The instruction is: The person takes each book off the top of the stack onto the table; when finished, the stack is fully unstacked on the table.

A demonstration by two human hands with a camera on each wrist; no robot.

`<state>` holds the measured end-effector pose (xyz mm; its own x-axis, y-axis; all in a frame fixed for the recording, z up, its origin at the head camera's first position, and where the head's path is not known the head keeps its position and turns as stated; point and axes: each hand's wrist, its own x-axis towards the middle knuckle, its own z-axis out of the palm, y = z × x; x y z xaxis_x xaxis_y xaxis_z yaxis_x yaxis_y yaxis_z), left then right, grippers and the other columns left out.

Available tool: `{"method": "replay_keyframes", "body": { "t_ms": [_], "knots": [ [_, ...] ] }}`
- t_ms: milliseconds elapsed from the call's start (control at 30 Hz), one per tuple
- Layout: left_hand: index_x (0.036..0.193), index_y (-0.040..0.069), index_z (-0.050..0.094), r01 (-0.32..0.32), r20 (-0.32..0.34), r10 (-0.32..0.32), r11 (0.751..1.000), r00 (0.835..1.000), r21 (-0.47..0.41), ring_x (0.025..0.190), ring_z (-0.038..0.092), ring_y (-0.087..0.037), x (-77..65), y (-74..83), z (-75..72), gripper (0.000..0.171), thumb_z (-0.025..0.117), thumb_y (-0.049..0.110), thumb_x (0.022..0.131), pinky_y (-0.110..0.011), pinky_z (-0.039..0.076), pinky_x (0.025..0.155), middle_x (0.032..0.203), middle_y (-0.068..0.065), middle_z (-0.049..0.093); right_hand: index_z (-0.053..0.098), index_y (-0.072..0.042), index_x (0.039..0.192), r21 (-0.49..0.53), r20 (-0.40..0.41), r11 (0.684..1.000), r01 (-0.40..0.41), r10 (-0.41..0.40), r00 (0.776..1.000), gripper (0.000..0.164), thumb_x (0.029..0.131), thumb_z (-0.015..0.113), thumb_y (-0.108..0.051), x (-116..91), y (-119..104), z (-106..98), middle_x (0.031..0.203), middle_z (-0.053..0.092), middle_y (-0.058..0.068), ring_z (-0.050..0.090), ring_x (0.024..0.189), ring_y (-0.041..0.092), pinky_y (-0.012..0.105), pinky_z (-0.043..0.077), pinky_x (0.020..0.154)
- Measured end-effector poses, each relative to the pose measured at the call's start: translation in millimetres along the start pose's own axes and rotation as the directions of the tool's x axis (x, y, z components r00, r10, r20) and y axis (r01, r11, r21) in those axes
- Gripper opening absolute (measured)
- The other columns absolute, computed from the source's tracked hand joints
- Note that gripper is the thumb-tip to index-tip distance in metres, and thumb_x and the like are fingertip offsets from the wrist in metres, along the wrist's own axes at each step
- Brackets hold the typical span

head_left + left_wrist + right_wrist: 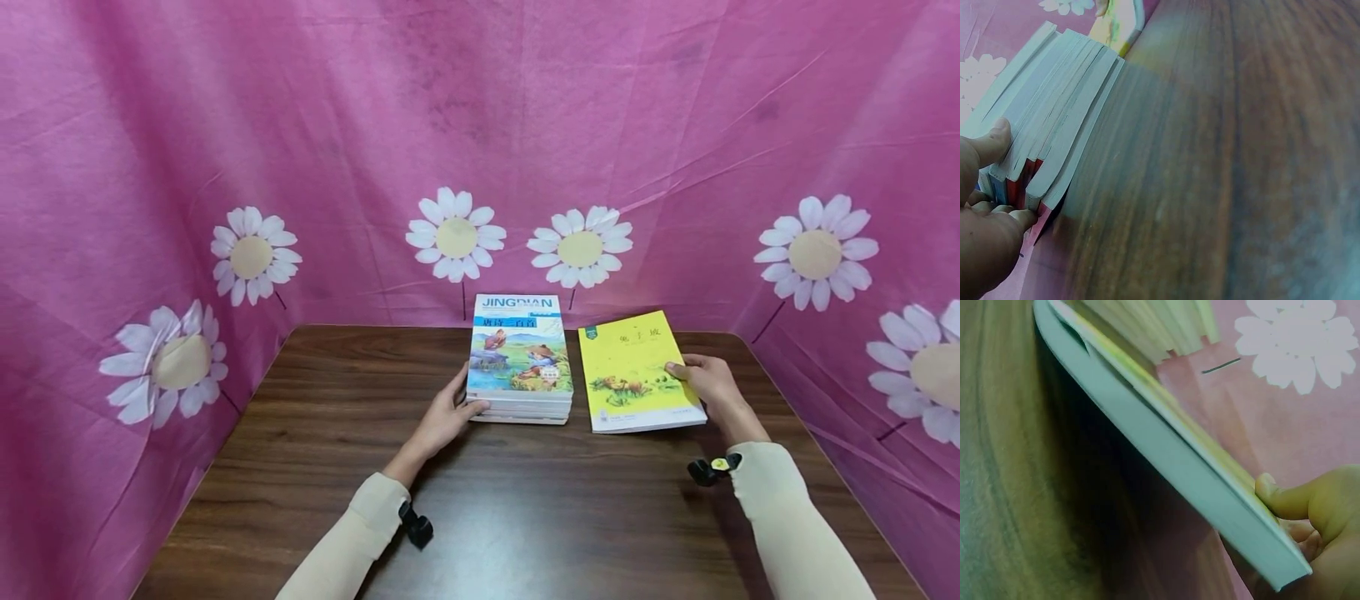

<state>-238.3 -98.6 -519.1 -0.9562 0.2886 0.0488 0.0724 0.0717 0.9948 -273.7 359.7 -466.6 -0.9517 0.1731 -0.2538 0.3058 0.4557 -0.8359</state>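
A stack of several books stands upright in a pile on the table, its top cover showing a blue and green painted scene. My left hand holds the near left corner of this stack, the thumb on the page edges and the fingers against the spines. To the right, my right hand grips a yellow book by its right edge, thumb on the cover and fingers beneath. That book is tilted, its right side raised off the table in the right wrist view.
The dark wooden table ends at a pink curtain printed with white daisies, which hangs behind and on both sides. A narrow strip of table lies between the stack and the yellow book. Black straps sit at both sleeve cuffs.
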Motion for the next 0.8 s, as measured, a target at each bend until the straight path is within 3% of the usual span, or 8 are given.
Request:
{"method": "replay_keyframes", "body": {
  "t_ms": [100,200,300,400,533,667,800],
  "knots": [
    [0.171,0.007,0.015,-0.001,0.003,0.001,1.0,1.0,0.002,0.152,0.044,-0.04,-1.3,0.9,0.1,0.089,0.071,0.008,0.102,-0.031,0.054,0.11,0.174,-0.023,0.027,0.035,0.018,0.157,-0.032,-0.009,0.999,0.006,-0.006,1.0,0.067,0.111,0.056,-0.027,3.7,5.1,3.2,0.095,0.074,0.006,0.068,0.072,0.004,0.026,0.061,0.066],
    [0.171,0.007,0.015,-0.003,0.003,0.003,1.0,1.0,0.002,0.152,0.043,-0.04,-1.3,1.2,0.3,0.089,0.071,0.008,0.102,-0.033,0.054,0.111,0.174,-0.023,0.026,0.04,0.018,0.153,-0.136,-0.03,0.99,0.039,-0.043,0.999,0.067,0.111,0.057,-0.03,5.2,9.3,5.5,0.117,0.072,0.028,0.071,0.085,0.017,0.031,0.06,0.073],
    [0.171,0.008,0.015,0.009,-0.002,-0.009,1.0,1.0,-0.001,0.153,0.042,-0.039,-0.8,1.0,0.4,0.089,0.071,0.008,0.102,-0.032,0.053,0.111,0.175,-0.022,0.026,0.048,0.017,0.149,-0.32,-0.033,0.943,0.092,-0.108,0.994,0.068,0.11,0.056,-0.038,4.4,14.0,6.1,0.14,0.059,0.04,0.068,0.109,0.044,0.05,0.06,0.089],
    [0.171,0.007,0.016,0.011,-0.005,-0.011,1.0,1.0,0.002,0.153,0.043,-0.04,-0.4,0.4,0.8,0.089,0.071,0.008,0.102,-0.032,0.053,0.111,0.174,-0.022,0.026,0.051,0.016,0.146,-0.465,-0.022,0.877,0.122,-0.149,0.989,0.072,0.108,0.059,-0.044,1.0,19.0,5.9,0.143,0.055,0.042,0.056,0.124,0.06,0.066,0.053,0.096],
    [0.171,0.006,0.016,0.008,-0.006,-0.008,1.0,1.0,0.001,0.152,0.043,-0.039,-0.8,-0.3,1.0,0.088,0.071,0.007,0.102,-0.03,0.053,0.11,0.174,-0.023,0.026,0.049,0.019,0.143,-0.516,0.0,0.847,0.127,-0.149,0.989,0.073,0.105,0.063,-0.042,0.1,25.5,8.0,0.133,0.06,0.041,0.061,0.114,0.056,0.064,0.055,0.09],
    [0.171,0.006,0.016,0.013,-0.014,-0.013,1.0,1.0,0.005,0.153,0.042,-0.039,-0.4,-0.5,1.2,0.088,0.072,0.008,0.102,-0.029,0.053,0.11,0.175,-0.022,0.025,0.051,0.019,0.14,-0.506,-0.016,0.854,0.119,-0.147,0.989,0.067,0.104,0.066,-0.036,1.7,28.5,12.2,0.125,0.063,0.039,0.063,0.104,0.047,0.057,0.055,0.084],
    [0.17,0.005,0.017,0.0,-0.017,0.0,1.0,1.0,0.016,0.154,0.04,-0.039,0.0,1.5,1.9,0.088,0.072,0.008,0.101,-0.031,0.052,0.112,0.175,-0.022,0.025,0.052,0.017,0.142,-0.487,-0.048,0.867,0.102,-0.143,0.988,0.064,0.105,0.066,-0.034,2.8,28.5,15.0,0.128,0.062,0.038,0.063,0.105,0.046,0.057,0.055,0.084]
  ]
}}
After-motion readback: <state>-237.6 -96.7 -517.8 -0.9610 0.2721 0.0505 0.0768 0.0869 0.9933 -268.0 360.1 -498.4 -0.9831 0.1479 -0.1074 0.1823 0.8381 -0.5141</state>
